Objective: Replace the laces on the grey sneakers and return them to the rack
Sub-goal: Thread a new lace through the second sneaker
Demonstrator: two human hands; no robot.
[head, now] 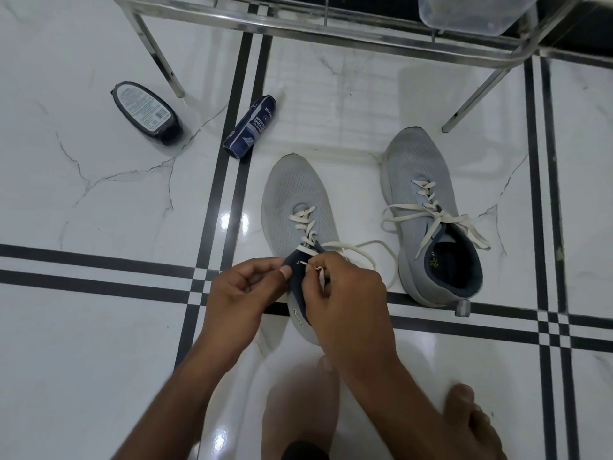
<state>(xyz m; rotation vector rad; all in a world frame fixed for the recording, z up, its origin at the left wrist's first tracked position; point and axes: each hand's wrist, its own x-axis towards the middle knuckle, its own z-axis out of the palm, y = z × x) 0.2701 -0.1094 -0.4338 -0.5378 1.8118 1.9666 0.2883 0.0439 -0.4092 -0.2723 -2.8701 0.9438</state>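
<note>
Both hands at frame ctr: left hand (238,287) pinches tongue, right hand (345,287) grips lace (361,249) on near grey sneaker (295,197); risk: lace end slips, misses eyelet.

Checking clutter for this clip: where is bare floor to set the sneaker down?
Bare tile lies left of the left hand, below the bottle and can. More lies right of the laced sneaker. It is crowded between the two sneakers, where the lace from the held sneaker loops.
</note>
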